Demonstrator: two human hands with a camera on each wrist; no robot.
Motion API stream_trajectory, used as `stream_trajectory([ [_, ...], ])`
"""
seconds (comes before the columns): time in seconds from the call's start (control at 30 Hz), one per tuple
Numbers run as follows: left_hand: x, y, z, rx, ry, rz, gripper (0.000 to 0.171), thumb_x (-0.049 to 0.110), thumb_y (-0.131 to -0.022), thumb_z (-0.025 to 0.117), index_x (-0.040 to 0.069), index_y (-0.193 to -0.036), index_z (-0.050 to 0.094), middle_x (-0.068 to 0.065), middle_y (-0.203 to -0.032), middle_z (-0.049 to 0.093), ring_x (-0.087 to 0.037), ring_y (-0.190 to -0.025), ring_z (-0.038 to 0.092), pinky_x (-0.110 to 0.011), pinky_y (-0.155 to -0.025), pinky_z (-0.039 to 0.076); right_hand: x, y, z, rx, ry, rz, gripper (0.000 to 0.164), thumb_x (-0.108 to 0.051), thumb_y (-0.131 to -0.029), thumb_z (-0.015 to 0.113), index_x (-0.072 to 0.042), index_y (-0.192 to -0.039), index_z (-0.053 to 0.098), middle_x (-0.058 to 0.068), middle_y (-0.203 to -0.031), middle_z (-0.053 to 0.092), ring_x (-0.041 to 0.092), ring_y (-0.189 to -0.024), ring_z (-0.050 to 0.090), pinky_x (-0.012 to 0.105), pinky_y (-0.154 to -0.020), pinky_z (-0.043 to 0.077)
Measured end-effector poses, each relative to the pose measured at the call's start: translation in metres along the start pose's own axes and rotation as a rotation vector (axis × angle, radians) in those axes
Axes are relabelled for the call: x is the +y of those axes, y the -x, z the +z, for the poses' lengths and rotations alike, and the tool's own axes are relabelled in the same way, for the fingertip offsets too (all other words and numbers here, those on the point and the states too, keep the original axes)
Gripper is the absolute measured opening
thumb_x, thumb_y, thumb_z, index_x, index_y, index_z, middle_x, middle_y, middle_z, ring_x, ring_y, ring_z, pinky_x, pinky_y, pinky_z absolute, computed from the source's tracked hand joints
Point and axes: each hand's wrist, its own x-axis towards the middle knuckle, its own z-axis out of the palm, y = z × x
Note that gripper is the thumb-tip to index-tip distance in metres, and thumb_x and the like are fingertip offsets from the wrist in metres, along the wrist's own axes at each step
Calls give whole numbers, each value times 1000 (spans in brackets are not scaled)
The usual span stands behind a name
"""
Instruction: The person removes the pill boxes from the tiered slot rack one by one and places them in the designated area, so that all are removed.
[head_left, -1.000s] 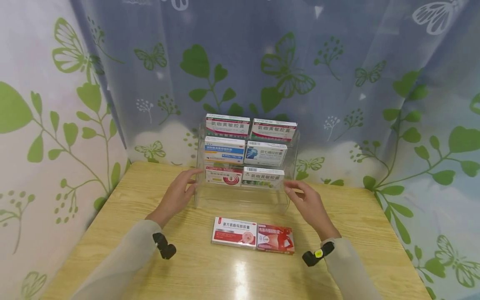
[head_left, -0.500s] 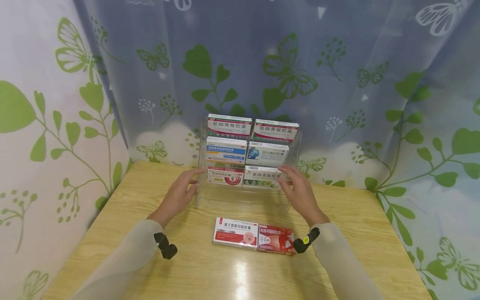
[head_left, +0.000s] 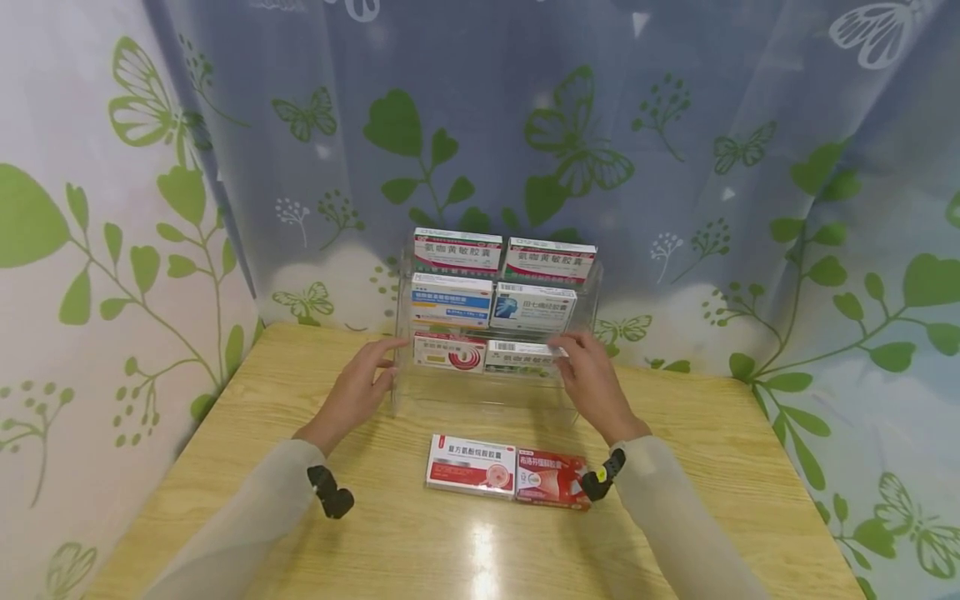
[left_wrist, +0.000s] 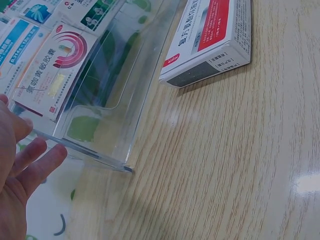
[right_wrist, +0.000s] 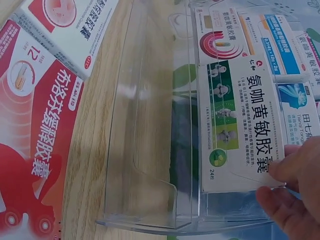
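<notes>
A clear tiered display rack (head_left: 487, 398) holds medicine boxes in pairs on three levels. My right hand (head_left: 597, 379) pinches the right end of the white-green medicine box (right_wrist: 240, 125) on the lowest tier, its thumb on the printed front. That box leans back in the head view, its top face showing. My left hand (head_left: 352, 387) is at the rack's left side, relaxed fingertips touching the clear side panel (left_wrist: 95, 150). Nearest to it is the red-and-white medicine box (left_wrist: 57, 70) on the lowest tier.
Before the rack, a white-and-red box (head_left: 471, 465) and a red box (head_left: 551, 477) lie side by side on the wooden table (head_left: 375, 542). A patterned curtain (head_left: 480, 108) hangs behind. The middle tier holds a blue-and-white box (head_left: 452, 302) and a white box (head_left: 533, 307).
My right hand has moved left from the rack's right side onto the lower right medicine box, which has tipped backward. My left hand has stayed in place.
</notes>
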Motion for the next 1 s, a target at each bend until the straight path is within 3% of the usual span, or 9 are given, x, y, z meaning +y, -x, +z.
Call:
stream_trajectory([
  [0.17,1,1,1,1,-4,-11,54,-1,-111,57,17,-162,48,-21,-160,50,-44,-130,67,-56,-100,65,0,-1,-2,16,6,-3,28,3,-104,69,-1,-132,71,18,-123,69,38,-116,67,55,-105,59],
  [0.27,1,1,1,1,-8,-10,54,-1,-111,56,16,-162,48,-22,-160,50,-45,-130,67,-56,-100,65,-1,-2,-10,69,-26,5,28,1,-106,67,-2,-134,71,18,-121,69,36,-106,68,53,-92,63],
  [0.4,1,1,0,-2,-10,-4,54,-1,-111,56,16,-162,48,-22,-160,50,-44,-129,67,-55,-100,65,2,-1,-33,155,-76,17,28,-2,-109,64,-3,-135,71,18,-123,69,30,-87,64,47,-73,58],
  [0.5,1,1,-1,-6,-1,-10,54,0,-112,56,17,-162,49,-20,-161,50,-43,-130,67,-54,-100,65,9,2,-54,192,-95,29,28,-2,-110,62,-3,-136,72,18,-126,68,30,-92,67,41,-74,58],
  [0.6,1,-1,-1,-4,12,-12,53,1,-112,56,18,-161,49,-19,-161,50,-43,-130,67,-53,-100,65,19,12,-76,198,-96,54,29,-2,-110,61,-4,-137,72,17,-129,68,32,-106,70,24,-79,57],
  [0.7,0,-1,0,-3,18,-11,53,1,-112,56,18,-161,49,-19,-162,49,-43,-130,67,-53,-100,65,32,27,-93,180,-99,75,30,-3,-110,61,-5,-138,72,18,-132,68,34,-112,71,4,-81,47],
  [0.8,0,-2,1,-4,20,-17,53,1,-112,56,19,-162,49,-19,-162,49,-43,-131,67,-54,-101,65,46,45,-105,139,-112,97,31,-5,-111,61,-7,-140,72,17,-133,69,34,-111,70,-4,-82,41],
  [0.93,0,-1,1,-6,13,-21,54,0,-112,55,19,-162,49,-20,-162,48,-43,-131,67,-53,-101,65,63,68,-113,27,-126,161,32,-8,-113,59,-5,-142,71,19,-134,69,35,-111,70,23,-87,65],
  [1.0,2,-1,1,-5,9,-17,53,0,-112,55,18,-162,48,-21,-162,48,-44,-130,67,-54,-101,65,71,78,-115,-55,-139,207,33,-10,-114,57,-4,-144,69,22,-136,68,37,-113,71,40,-88,69],
])
